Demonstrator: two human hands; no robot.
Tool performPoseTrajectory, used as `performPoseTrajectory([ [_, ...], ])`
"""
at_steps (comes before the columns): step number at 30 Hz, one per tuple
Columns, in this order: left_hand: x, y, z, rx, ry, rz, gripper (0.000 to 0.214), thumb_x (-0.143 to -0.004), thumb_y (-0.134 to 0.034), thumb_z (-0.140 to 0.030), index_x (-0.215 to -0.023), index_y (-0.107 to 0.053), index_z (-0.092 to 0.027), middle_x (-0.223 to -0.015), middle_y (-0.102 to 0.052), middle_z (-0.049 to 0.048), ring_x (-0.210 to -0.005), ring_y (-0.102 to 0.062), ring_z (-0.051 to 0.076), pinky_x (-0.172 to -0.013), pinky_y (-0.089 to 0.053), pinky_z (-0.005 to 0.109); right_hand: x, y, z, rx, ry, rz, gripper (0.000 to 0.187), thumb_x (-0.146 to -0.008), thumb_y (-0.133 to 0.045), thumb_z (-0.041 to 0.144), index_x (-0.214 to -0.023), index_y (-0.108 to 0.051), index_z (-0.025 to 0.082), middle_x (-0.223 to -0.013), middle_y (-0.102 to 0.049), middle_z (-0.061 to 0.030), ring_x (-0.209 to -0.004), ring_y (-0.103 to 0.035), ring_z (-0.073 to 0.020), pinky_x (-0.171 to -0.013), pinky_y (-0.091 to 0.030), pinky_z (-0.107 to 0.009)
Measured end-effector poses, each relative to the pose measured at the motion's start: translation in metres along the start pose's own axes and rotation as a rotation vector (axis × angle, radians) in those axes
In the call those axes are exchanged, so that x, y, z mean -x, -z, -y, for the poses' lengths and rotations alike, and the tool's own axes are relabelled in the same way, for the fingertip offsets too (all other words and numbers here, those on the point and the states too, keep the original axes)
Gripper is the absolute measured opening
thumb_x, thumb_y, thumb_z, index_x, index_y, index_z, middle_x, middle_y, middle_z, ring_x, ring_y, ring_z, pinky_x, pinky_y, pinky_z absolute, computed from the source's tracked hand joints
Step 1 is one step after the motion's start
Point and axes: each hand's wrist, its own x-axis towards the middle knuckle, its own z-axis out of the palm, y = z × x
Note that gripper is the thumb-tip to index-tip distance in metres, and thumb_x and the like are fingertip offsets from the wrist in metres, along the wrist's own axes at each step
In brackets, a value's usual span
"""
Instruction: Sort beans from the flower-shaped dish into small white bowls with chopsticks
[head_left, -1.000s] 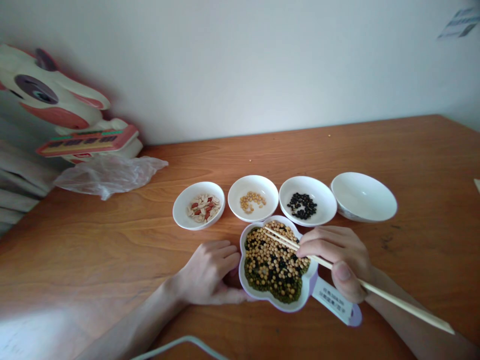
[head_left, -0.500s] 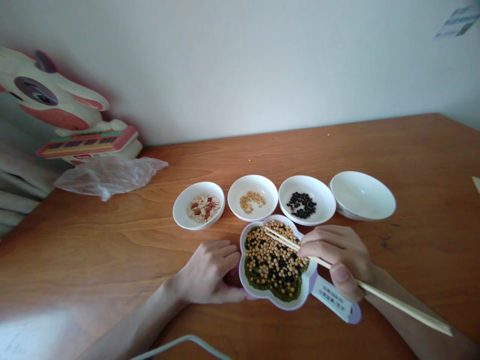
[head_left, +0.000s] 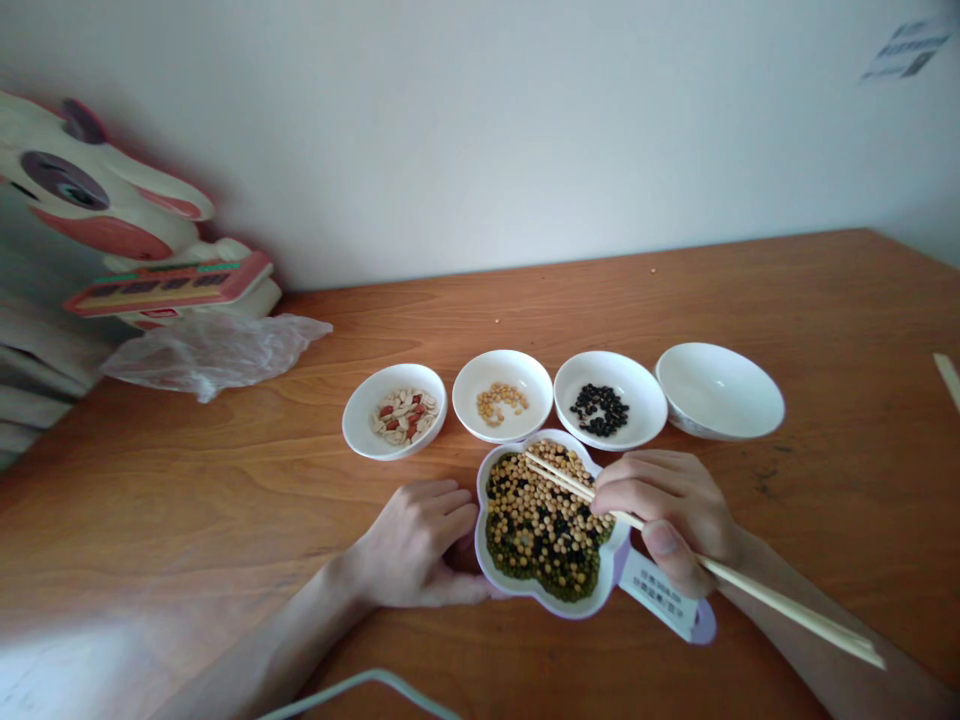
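Observation:
My right hand [head_left: 667, 515] is closed round a pair of pale wooden chopsticks [head_left: 780, 602]. Their tips touch the yellow beans near the top of a purple-rimmed, flower-shaped dish [head_left: 555, 602] with a labelled handle. Mixed yellow, black and small green beans [head_left: 544, 520] fill this dish. At its left side, my left hand [head_left: 427, 545] grips the edge, thumb along the bottom; the fingertips are partly hidden. Just behind stand a bowl of yellow beans [head_left: 476, 415] and a bowl of black beans [head_left: 637, 428]. Whether the tips pinch a bean, I cannot make out.
Farther left is a white bowl with pale and reddish seeds or nuts [head_left: 409, 445]. A white bowl [head_left: 724, 385] with nothing in it stands right. A clear plastic bag [head_left: 217, 355] and a cow-shaped toy keyboard [head_left: 172, 285] are at back left. A cable [head_left: 367, 678] crosses the front.
The whole view has shifted slightly, so things appear a little farther left. Both hands, the dish and the chopsticks keep nearly the same places relative to each other.

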Motion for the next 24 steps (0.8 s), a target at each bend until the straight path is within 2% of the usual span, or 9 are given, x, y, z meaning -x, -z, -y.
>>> performPoseTrajectory([
  [5,0.0004,-0.0005,0.0014,-0.003,-0.007,0.007,0.045,-0.100,-0.070,-0.062,-0.084,-0.061,-0.021,-0.077,-0.068,0.0033,-0.069,-0.062,0.021,-0.063,-0.040,0.036,0.0025,-0.0019,-0.0020,-0.016,0.000,-0.016,0.045,-0.115,-0.033,0.040,-0.101,-0.072,0.021,-0.085,-0.078,-0.0072,-0.071,-0.073,-0.0200,-0.066,-0.053,-0.035],
  [15,0.0016,-0.0011,0.0006,-0.011,-0.001,0.013,0.046,-0.098,-0.073,-0.062,-0.084,-0.061,-0.020,-0.078,-0.068,0.0036,-0.069,-0.062,0.022,-0.064,-0.039,0.037,0.0085,-0.0008,-0.0009,-0.017,0.030,-0.113,0.054,-0.115,-0.028,0.047,-0.101,-0.075,0.024,-0.082,-0.078,-0.0067,-0.066,-0.071,-0.0210,-0.061,-0.050,-0.037],
  [19,0.0021,-0.0015,0.0015,-0.007,0.001,0.018,0.047,-0.099,-0.071,-0.063,-0.083,-0.061,-0.020,-0.078,-0.068,0.0035,-0.070,-0.063,0.022,-0.064,-0.040,0.037,0.0045,-0.0028,0.0014,-0.081,-0.064,-0.163,0.057,-0.115,-0.029,0.051,-0.097,-0.076,0.023,-0.080,-0.076,-0.0069,-0.071,-0.074,-0.0219,-0.063,-0.052,-0.036],
  [24,0.0014,-0.0009,0.0018,-0.004,0.002,0.012,0.048,-0.100,-0.070,-0.065,-0.085,-0.062,-0.020,-0.079,-0.069,0.0039,-0.070,-0.064,0.022,-0.064,-0.039,0.037,0.0016,-0.0082,0.0067,-0.194,-0.200,-0.211,0.067,-0.113,-0.027,0.062,-0.087,-0.075,0.023,-0.077,-0.073,-0.0063,-0.069,-0.070,-0.0217,-0.062,-0.050,-0.036],
])
